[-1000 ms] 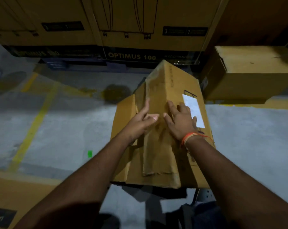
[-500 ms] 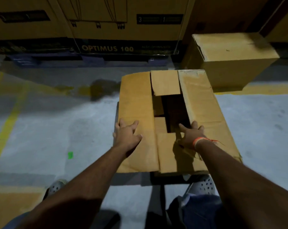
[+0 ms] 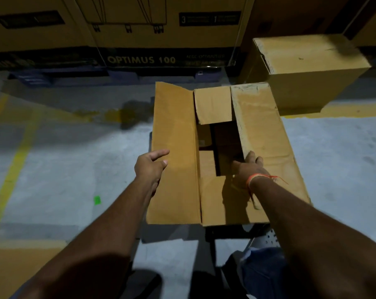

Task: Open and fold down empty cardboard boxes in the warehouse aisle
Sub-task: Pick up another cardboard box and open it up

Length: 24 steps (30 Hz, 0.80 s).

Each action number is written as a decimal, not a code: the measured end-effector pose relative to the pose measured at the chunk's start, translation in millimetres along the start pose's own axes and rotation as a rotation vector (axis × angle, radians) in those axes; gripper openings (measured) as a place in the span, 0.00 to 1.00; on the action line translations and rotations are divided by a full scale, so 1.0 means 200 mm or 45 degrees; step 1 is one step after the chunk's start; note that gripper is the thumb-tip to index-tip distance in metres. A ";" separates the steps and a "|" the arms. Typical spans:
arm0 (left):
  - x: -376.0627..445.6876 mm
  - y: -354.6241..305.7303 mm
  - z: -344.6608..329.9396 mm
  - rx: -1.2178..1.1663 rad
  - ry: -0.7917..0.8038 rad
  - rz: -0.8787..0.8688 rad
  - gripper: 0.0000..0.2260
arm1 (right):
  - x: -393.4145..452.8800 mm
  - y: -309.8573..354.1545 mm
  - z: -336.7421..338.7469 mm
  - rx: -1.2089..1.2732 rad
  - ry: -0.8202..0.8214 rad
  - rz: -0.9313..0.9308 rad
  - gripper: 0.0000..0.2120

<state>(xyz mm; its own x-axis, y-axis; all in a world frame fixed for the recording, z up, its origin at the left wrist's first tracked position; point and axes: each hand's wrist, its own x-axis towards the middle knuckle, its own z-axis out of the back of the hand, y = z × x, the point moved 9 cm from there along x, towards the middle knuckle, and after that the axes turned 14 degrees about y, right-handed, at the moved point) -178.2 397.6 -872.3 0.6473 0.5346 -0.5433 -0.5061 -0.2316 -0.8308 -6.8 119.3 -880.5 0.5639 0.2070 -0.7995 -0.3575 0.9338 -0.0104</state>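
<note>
box (image 3: 221, 152) at center on floor (image 3: 64, 169), long axis 6–12 | flaps part open, dark gap, contents unclear | left hand (image 3: 150, 167) gripped left flap's outer edge | right hand (image 3: 247, 167) gripped right flap's inner edge | second box (image 3: 307, 67) at 1

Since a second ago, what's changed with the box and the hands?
The box went from tilted on edge with both hands flat on its side to lying with its flaps up. The left hand moved out to the left flap's outer edge; the right hand now reaches to the inner edge of the right flap. The second box behind stayed put.
</note>
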 end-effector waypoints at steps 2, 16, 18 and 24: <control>-0.06 -0.01 0.11 0.000 -0.071 -0.002 0.16 | -0.02 0.02 0.01 0.059 -0.044 0.014 0.31; -0.29 -0.08 0.83 0.530 -0.356 -0.115 0.14 | -0.23 0.69 -0.09 -0.152 -0.072 0.385 0.23; -0.26 -0.10 0.83 0.694 -0.388 -0.121 0.15 | -0.26 0.67 -0.01 -0.135 -0.162 0.355 0.21; -0.19 -0.11 0.69 1.522 -0.395 0.000 0.21 | -0.39 0.50 0.32 -0.246 -0.687 0.090 0.19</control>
<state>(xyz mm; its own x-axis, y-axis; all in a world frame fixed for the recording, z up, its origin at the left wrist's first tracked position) -270.4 495.0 -815.6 0.5670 0.7426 -0.3564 -0.8148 0.5691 -0.1103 -39.2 214.9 -781.4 0.8155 0.4338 -0.3831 -0.5091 0.8525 -0.1184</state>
